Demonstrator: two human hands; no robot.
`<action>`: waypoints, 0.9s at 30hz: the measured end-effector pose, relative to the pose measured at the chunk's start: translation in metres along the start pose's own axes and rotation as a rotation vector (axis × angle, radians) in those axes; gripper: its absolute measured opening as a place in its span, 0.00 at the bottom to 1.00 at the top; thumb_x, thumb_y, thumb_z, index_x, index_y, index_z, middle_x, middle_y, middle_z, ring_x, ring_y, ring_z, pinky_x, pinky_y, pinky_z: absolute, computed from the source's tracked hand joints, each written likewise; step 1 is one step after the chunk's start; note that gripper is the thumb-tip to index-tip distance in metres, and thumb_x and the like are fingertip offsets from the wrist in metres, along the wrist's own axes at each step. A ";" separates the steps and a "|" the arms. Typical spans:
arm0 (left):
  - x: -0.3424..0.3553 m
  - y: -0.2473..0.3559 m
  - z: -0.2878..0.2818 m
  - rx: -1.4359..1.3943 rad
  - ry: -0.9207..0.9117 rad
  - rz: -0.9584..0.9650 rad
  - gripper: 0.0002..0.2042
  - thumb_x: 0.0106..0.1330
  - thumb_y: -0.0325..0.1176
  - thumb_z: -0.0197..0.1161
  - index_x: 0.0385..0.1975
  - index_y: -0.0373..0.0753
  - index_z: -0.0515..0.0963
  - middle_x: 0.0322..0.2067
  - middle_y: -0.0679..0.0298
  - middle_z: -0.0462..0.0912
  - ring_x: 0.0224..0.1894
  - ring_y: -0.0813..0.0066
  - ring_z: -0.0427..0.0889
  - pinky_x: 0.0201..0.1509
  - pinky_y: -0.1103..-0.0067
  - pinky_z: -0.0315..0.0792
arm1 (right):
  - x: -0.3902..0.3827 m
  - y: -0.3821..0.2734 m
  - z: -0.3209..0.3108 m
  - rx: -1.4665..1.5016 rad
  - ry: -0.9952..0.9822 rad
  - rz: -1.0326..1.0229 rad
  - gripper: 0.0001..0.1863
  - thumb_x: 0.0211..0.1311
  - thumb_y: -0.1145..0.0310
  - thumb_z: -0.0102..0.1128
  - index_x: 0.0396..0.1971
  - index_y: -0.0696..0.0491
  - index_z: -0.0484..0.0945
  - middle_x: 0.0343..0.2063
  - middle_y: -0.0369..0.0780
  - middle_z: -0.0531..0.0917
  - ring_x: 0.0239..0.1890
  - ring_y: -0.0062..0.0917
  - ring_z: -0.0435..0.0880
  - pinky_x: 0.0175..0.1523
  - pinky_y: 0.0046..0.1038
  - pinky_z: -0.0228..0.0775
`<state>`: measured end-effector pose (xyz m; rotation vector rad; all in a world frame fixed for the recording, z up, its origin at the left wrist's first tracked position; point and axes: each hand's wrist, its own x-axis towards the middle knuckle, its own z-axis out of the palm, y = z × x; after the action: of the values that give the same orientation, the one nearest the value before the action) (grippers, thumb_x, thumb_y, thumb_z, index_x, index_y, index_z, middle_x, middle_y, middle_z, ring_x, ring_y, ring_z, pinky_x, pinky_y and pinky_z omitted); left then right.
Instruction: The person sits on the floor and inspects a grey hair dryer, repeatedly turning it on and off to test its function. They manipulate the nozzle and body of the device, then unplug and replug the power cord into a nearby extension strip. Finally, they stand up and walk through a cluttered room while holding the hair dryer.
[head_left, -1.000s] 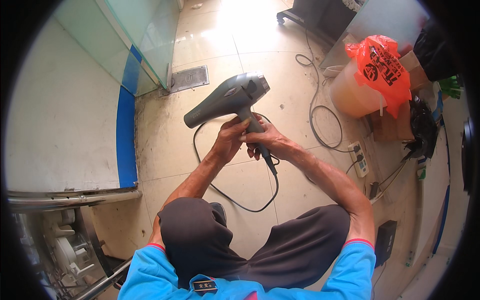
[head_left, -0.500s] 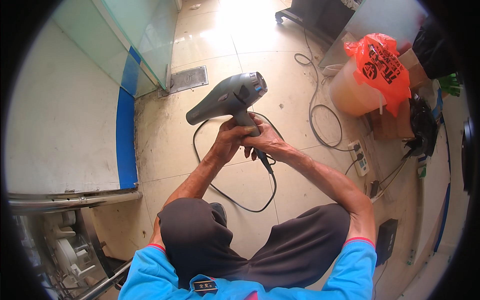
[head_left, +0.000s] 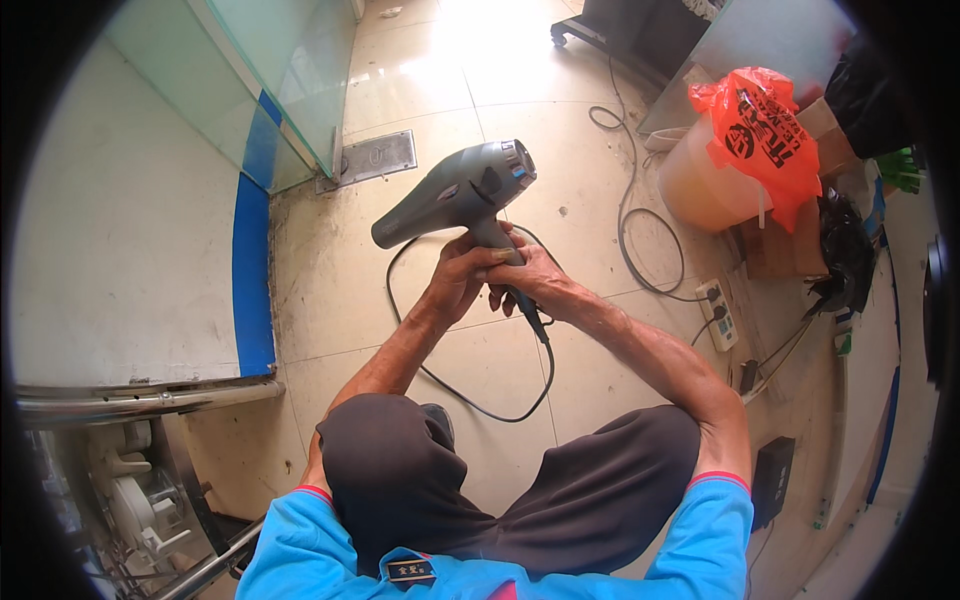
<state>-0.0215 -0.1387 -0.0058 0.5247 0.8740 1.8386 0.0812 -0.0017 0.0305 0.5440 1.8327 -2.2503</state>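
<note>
Hair dryer (head_left: 440,200) of dull grey is hovering above a tiled floor (head_left: 500,370), its handle (head_left: 495,240) being grasped by both bare hands of a person wearing a blue shirt (head_left: 300,555) and dark trousers (head_left: 400,470). The left hand (head_left: 460,270) is clasping the handle from the left, thumb lying across its front, while the right hand (head_left: 540,275) is wrapping it from the right, just beside the other. The barrel is sitting beyond the grip, its silver-trimmed end (head_left: 518,165) pointing to the upper right and its narrower end (head_left: 390,231) slanting to the lower left; a black cord (head_left: 552,370) is trailing from the handle's base and looping behind the left forearm (head_left: 380,365). Compared with a second earlier, the silver-trimmed end is showing slightly more of its opening, the narrower end is sitting a little higher, and the left thumb is lying flatter. Off to the right, a bucket (head_left: 695,190) draped with an orange-red bag (head_left: 760,140) is standing near a white power strip (head_left: 717,318).
</note>
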 end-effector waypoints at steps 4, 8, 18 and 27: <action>0.001 -0.001 0.002 0.000 0.029 0.009 0.24 0.65 0.31 0.61 0.60 0.29 0.69 0.49 0.49 0.81 0.39 0.61 0.87 0.25 0.74 0.83 | 0.000 -0.001 0.003 0.022 0.002 -0.006 0.23 0.58 0.67 0.71 0.50 0.58 0.73 0.29 0.40 0.84 0.25 0.23 0.87 0.24 0.23 0.79; 0.002 -0.001 0.004 0.009 0.053 0.018 0.24 0.65 0.32 0.60 0.59 0.29 0.69 0.48 0.49 0.81 0.37 0.61 0.87 0.22 0.74 0.82 | -0.001 -0.002 0.006 0.044 0.014 -0.026 0.20 0.59 0.67 0.71 0.47 0.58 0.75 0.30 0.40 0.84 0.26 0.23 0.87 0.24 0.22 0.79; 0.003 0.002 0.003 0.024 0.041 0.009 0.24 0.65 0.32 0.60 0.59 0.28 0.69 0.48 0.49 0.81 0.37 0.61 0.87 0.21 0.74 0.81 | 0.004 -0.002 0.004 -0.003 0.009 0.003 0.34 0.60 0.67 0.71 0.59 0.61 0.60 0.29 0.42 0.83 0.26 0.25 0.87 0.23 0.22 0.78; -0.001 0.004 0.006 0.025 0.093 -0.015 0.22 0.66 0.32 0.61 0.57 0.28 0.72 0.45 0.53 0.84 0.25 0.72 0.82 0.18 0.82 0.73 | 0.006 0.003 0.001 0.058 -0.019 -0.014 0.21 0.59 0.66 0.70 0.47 0.62 0.75 0.30 0.41 0.83 0.30 0.25 0.88 0.26 0.23 0.80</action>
<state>-0.0189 -0.1386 0.0010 0.4502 0.9618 1.8523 0.0768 -0.0028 0.0259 0.5191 1.7728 -2.3163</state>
